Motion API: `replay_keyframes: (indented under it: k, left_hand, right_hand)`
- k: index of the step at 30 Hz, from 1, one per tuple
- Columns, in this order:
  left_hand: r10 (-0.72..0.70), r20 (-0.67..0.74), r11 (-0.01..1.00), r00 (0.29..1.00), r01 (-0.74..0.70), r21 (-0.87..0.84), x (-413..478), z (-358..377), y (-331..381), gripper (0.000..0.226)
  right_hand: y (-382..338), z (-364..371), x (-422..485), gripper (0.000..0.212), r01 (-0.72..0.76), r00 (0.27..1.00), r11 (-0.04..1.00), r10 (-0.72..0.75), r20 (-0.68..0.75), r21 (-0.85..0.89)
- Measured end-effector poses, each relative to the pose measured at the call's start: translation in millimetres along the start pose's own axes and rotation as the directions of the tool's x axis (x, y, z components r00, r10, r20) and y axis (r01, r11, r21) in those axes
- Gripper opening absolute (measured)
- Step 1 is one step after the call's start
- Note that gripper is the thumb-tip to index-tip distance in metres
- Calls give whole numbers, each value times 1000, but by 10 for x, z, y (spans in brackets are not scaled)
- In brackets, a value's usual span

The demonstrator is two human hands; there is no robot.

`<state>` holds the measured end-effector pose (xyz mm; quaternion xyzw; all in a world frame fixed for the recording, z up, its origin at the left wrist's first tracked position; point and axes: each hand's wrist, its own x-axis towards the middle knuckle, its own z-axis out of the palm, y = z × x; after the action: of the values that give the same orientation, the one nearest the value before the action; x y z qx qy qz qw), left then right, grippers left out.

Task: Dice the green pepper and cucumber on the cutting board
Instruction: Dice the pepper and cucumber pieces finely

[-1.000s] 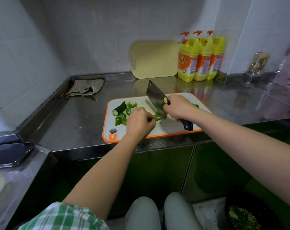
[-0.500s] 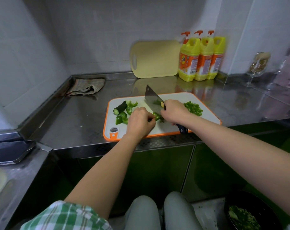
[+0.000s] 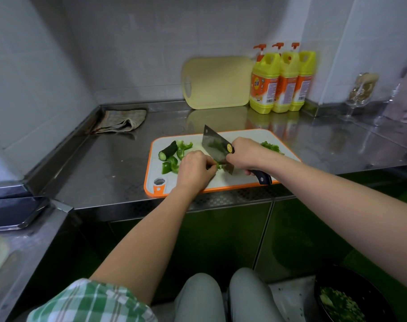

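A white cutting board with an orange rim [image 3: 242, 182] lies on the steel counter. At its left end are a dark cucumber piece [image 3: 168, 150] and several green pepper chunks [image 3: 172, 162]. My left hand [image 3: 194, 169] pinches a green pepper strip [image 3: 219, 166] down on the board. My right hand [image 3: 246, 154] grips the black handle of a cleaver [image 3: 217, 149], whose blade stands on the strip right beside my left fingertips. A pile of diced pepper [image 3: 271, 147] sits behind my right wrist, partly hidden.
A yellow board [image 3: 217, 83] and three yellow detergent bottles [image 3: 281, 82] stand against the back wall. A folded cloth [image 3: 121, 120] lies back left. A stemmed glass [image 3: 360, 94] stands far right. A dark bowl of chopped greens [image 3: 346, 298] is low on the right.
The cleaver has shifted slightly left and its blade has come down onto the pepper strip next to my left fingers. My left hand has stayed on the strip.
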<state>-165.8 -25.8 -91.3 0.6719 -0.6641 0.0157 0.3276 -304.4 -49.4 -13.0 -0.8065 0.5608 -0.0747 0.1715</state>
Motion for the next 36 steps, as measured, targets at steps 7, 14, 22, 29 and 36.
replay_keyframes:
  k: [7, 14, 22, 29, 36]
  left_hand:
    - [1, -10, 1000, 1000, -1, 2, 6, 18, -21, 14]
    - [-40, -47, 999, 998, 42, 35, 51, 56, -73, 17]
    - [-86, -69, 996, 994, 87, 20, 71, 37, -56, 13]
    - [-96, -74, 994, 993, 99, 37, 56, 22, -32, 13]
    - [-89, -68, 995, 994, 92, 43, 54, 16, -25, 12]
  right_hand:
    - [-64, 125, 72, 15, -3, 998, 999, 0, -67, -54]
    - [34, 146, 133, 16, -18, 996, 998, 23, -87, 54]
    - [149, -24, 22, 19, -1, 998, 994, 8, -63, 110]
    - [37, -97, -34, 14, 6, 999, 1000, -7, 49, 19]
    - [4, -79, -28, 16, 2, 998, 1000, -1, 58, -28]
